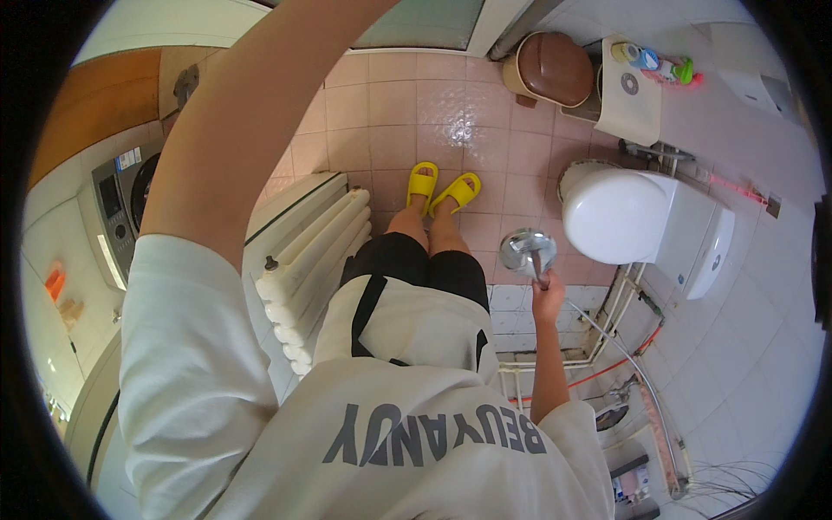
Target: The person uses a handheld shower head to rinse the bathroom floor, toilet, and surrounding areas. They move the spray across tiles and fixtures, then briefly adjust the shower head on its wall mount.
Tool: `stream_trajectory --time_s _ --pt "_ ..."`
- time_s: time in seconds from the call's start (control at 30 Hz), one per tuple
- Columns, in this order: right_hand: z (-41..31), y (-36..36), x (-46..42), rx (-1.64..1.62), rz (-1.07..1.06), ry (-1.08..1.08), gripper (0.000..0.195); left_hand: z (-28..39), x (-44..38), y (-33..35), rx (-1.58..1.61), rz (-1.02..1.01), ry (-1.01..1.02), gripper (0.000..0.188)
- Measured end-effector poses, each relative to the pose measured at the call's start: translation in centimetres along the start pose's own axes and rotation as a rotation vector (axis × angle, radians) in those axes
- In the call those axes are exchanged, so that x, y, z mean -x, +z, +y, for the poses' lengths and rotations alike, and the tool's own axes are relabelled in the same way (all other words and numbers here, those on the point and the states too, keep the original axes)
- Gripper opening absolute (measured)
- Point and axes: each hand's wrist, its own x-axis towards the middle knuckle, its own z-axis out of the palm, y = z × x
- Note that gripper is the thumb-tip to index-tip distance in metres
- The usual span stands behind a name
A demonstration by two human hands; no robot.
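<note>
My right hand (550, 294) is closed round the handle of a chrome handheld shower head (528, 252), held out over the pink tiled floor in front of a white toilet (616, 216). A metal shower hose (611, 341) runs from near that hand down towards the wall fittings at the lower right. My left arm is raised across the upper left, and my left hand is out of view beyond the top edge. My feet, in yellow slide sandals (422, 185), stand on the tiles between a white radiator (318, 273) and the toilet. Whether water flows cannot be told.
A brown-lidded bin (556, 68) stands at the top right, beside a cream surface (627, 114) with several bottles. Left, beyond my raised arm, is a grey washing machine (117, 214). Pipes (614, 318) run along the right wall. A glazed door (422, 23) is at the top.
</note>
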Motion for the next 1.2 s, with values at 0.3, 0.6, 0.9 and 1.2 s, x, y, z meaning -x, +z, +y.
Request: stream_trajectory --time_s 0.3,0.6,0.9,1.2 --pt "2.9 0.4 -0.4 0.094 0.132 0.206 0.026 -0.1 -0.4 0.2 0.057 0.011 -0.011 0.062" --pt "8.3 1.7 -0.1 0.176 -0.011 0.294 0.024 0.2 -0.4 0.6 0.028 0.055 -0.043 0.063" --pt "11.8 2.4 0.5 0.035 -0.131 0.242 0.023 0.1 -0.7 1.3 -0.043 0.066 -0.060 0.064" --pt "15.1 2.1 0.6 -0.055 -0.037 0.217 0.026 0.3 -0.5 1.2 -0.050 0.063 -0.068 0.068"
